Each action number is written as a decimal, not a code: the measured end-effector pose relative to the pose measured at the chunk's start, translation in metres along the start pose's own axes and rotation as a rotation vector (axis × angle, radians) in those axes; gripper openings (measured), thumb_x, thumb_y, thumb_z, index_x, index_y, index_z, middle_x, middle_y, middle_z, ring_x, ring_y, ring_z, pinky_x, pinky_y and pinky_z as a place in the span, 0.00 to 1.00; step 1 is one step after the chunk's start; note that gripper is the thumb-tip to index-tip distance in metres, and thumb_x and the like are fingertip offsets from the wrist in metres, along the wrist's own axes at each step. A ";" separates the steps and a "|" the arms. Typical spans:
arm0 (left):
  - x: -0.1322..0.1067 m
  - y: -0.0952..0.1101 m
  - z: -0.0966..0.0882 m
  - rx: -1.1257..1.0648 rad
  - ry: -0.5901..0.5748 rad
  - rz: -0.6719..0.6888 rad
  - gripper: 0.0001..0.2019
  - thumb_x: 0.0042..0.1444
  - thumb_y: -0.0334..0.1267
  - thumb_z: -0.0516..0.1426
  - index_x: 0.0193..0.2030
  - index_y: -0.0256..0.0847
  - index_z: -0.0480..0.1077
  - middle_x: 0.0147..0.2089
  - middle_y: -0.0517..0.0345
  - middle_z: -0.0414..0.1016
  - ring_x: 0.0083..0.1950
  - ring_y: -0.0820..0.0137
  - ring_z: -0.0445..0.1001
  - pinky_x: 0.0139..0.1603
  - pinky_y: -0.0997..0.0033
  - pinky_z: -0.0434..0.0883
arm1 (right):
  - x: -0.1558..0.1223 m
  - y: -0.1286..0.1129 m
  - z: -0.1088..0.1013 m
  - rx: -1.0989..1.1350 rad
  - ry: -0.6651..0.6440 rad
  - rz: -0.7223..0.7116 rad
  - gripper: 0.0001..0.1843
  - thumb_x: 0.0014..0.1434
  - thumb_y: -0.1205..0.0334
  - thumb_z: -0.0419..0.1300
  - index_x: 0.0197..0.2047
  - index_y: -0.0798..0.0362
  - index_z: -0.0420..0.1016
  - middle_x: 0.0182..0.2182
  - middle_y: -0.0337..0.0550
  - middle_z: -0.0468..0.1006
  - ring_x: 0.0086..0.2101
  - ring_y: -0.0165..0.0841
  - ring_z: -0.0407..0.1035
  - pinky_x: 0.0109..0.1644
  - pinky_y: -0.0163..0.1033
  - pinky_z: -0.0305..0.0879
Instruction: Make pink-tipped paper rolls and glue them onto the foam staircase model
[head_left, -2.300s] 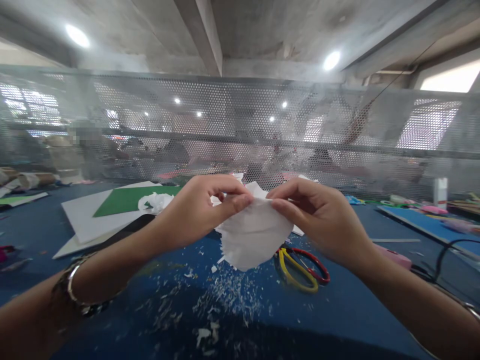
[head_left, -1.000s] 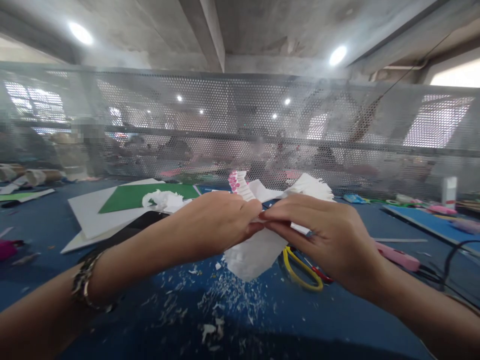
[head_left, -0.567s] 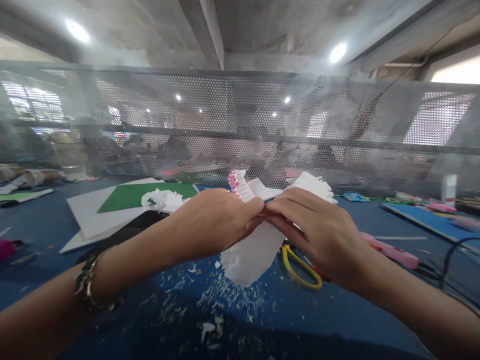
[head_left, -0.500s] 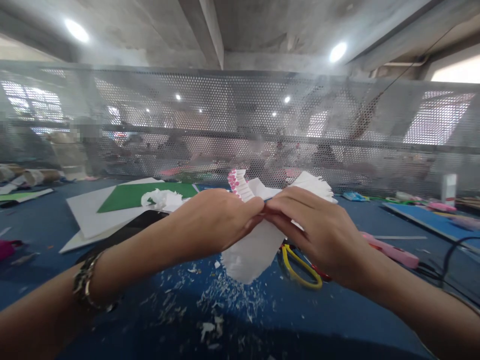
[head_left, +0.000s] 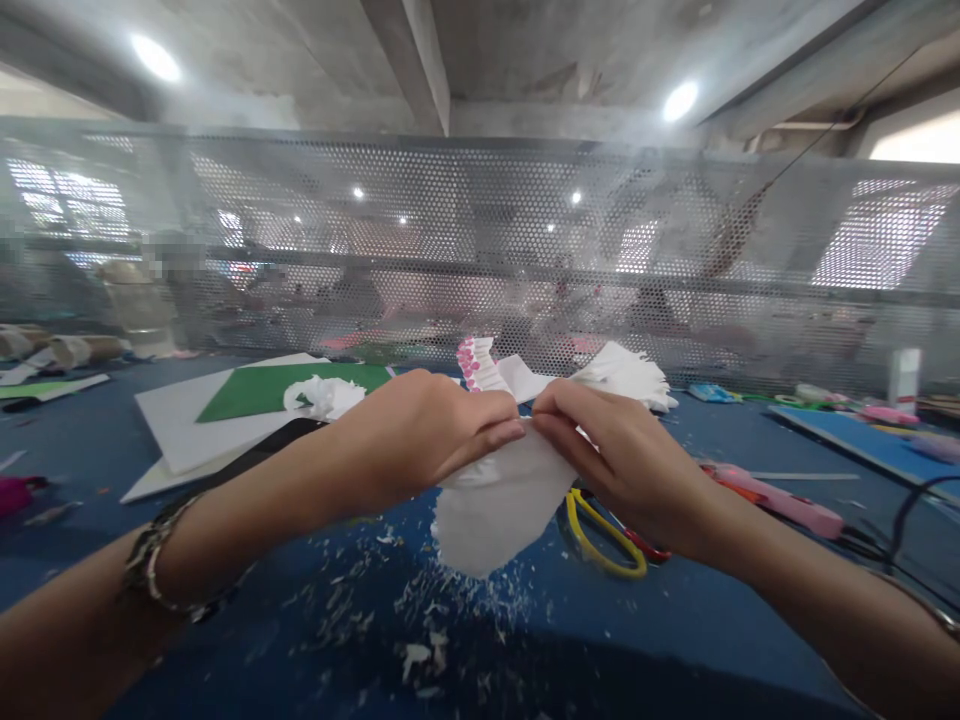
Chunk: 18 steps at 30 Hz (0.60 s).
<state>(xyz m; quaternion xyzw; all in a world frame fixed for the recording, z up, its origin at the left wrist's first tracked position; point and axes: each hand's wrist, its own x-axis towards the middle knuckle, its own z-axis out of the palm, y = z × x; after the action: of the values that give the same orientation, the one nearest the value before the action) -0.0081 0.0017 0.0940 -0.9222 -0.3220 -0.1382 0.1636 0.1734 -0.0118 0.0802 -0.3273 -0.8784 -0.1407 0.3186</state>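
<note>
A thin white paper piece (head_left: 502, 515) with a rounded lower end hangs from both my hands above the blue table. My left hand (head_left: 442, 425) pinches its top edge between thumb and fingers. Close beside it, my right hand (head_left: 622, 440) pinches the same edge; a narrow gap parts the fingertips. Behind the hands stand a fringed strip with pink tips (head_left: 481, 364) and a fanned stack of white paper (head_left: 626, 375). Scissors with a yellow handle loop (head_left: 604, 540) and a red one lie under my right hand, their blades hidden.
Paper shreds (head_left: 420, 655) litter the blue table (head_left: 300, 650). Green sheet (head_left: 277, 390), white sheets (head_left: 172, 430) and crumpled white paper (head_left: 326, 398) lie left. A pink corded tool (head_left: 795, 498) and a blue board (head_left: 877, 440) are right. A perforated metal screen (head_left: 450, 240) stands behind.
My fingertips have drawn slightly apart at the paper's top edge, the left hand shifting a little left. The paper's lower end sits slightly lower and more to the left.
</note>
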 end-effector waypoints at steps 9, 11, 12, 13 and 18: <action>0.002 0.000 0.008 -0.114 0.037 0.127 0.17 0.60 0.41 0.39 0.29 0.37 0.63 0.25 0.58 0.68 0.25 0.72 0.64 0.26 0.74 0.56 | 0.001 0.008 0.002 0.020 -0.007 -0.122 0.18 0.60 0.61 0.46 0.20 0.54 0.56 0.16 0.33 0.58 0.19 0.21 0.51 0.22 0.28 0.48; 0.002 0.000 0.008 -0.165 0.075 0.161 0.16 0.60 0.41 0.41 0.29 0.37 0.64 0.25 0.59 0.67 0.26 0.73 0.64 0.26 0.75 0.56 | 0.000 0.006 0.000 0.041 -0.018 -0.152 0.17 0.60 0.62 0.46 0.20 0.54 0.56 0.16 0.32 0.58 0.19 0.21 0.51 0.22 0.28 0.48; 0.001 0.000 0.008 -0.186 0.100 0.185 0.16 0.60 0.41 0.42 0.28 0.38 0.64 0.25 0.59 0.67 0.27 0.73 0.64 0.27 0.75 0.57 | 0.000 0.005 -0.001 0.055 -0.031 -0.157 0.16 0.60 0.63 0.47 0.20 0.54 0.56 0.16 0.32 0.58 0.19 0.21 0.51 0.22 0.28 0.48; 0.001 -0.001 0.007 -0.211 0.129 0.211 0.15 0.60 0.40 0.43 0.28 0.38 0.64 0.25 0.59 0.66 0.28 0.74 0.64 0.28 0.76 0.58 | 0.000 0.004 -0.002 0.072 -0.046 -0.157 0.16 0.60 0.63 0.47 0.21 0.54 0.57 0.16 0.32 0.58 0.19 0.21 0.51 0.22 0.28 0.48; -0.001 -0.004 0.004 -0.352 0.178 0.231 0.13 0.58 0.37 0.48 0.27 0.37 0.68 0.27 0.60 0.66 0.29 0.77 0.64 0.28 0.78 0.59 | -0.001 0.002 0.001 0.210 -0.098 -0.072 0.15 0.60 0.62 0.47 0.22 0.55 0.59 0.16 0.32 0.58 0.18 0.20 0.52 0.22 0.27 0.49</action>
<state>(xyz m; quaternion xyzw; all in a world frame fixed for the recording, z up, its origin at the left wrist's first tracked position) -0.0107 0.0059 0.0913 -0.9514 -0.1696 -0.2533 0.0424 0.1753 -0.0100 0.0792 -0.2669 -0.9139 -0.0430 0.3027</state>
